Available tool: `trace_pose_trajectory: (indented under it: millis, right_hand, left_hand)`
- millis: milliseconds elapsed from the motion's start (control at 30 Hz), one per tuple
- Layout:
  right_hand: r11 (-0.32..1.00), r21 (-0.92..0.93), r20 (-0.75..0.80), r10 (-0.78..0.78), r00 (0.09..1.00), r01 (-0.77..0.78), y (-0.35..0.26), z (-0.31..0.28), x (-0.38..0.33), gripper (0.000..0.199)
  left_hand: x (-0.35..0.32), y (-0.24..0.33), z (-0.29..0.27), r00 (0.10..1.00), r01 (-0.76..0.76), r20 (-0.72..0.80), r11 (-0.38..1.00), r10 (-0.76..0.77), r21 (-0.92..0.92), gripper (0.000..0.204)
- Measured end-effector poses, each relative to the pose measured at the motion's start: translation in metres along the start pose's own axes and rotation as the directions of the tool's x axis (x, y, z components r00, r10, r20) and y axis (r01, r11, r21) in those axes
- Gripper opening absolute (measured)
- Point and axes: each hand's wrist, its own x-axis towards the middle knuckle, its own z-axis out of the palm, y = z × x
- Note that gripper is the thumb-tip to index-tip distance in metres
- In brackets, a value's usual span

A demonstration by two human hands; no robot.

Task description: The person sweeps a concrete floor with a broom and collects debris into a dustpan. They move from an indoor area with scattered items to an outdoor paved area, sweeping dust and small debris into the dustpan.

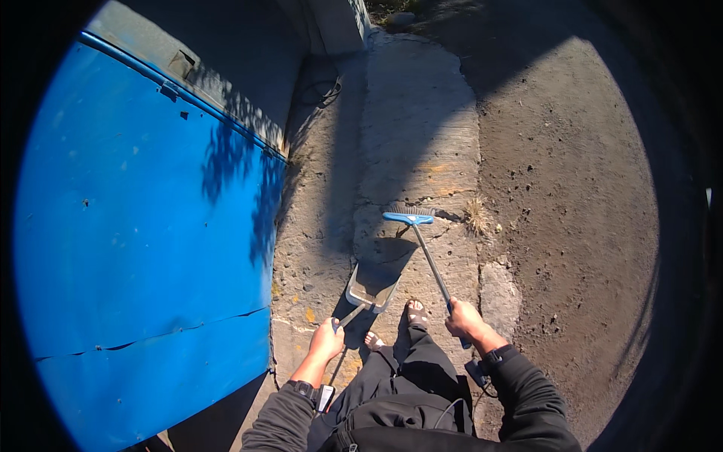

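Observation:
My left hand (326,340) is closed around the handle of a long-handled dustpan (378,280). The pan is grey with a pale rim, and its mouth faces away from my feet. In my right hand (466,321), fingers wrapped round it, is the grey shaft of a broom (431,258). Its blue head (408,218) with dark bristles lies beyond the dustpan and a little to its right, apart from it. The bristles point away from me, close to a crack in the concrete. Whether anything lies in the pan is hard to make out.
A large blue metal panel (151,211) stands along the left. Under my sandalled feet (416,313) runs a cracked concrete strip (422,113). Dry grass (476,216) grows at its right edge, beside bare dirt (572,196). A dark cable (322,93) lies near the far wall.

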Motion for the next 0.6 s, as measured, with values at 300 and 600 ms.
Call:
trace_pose_trajectory:
  millis: [300,600]
  right_hand:
    - [0.995,0.016,0.274,0.086,0.958,-0.094,-0.024,0.039,0.008,0.021]
    - [0.903,0.272,0.382,0.217,0.898,-0.334,0.007,-0.029,-0.118,0.063]
  left_hand:
    - [0.005,-0.001,0.019,0.994,0.105,0.017,0.994,-0.105,-0.004,0.036]
    - [-0.009,-0.037,0.021,0.994,0.106,0.010,0.993,-0.106,-0.048,0.033]
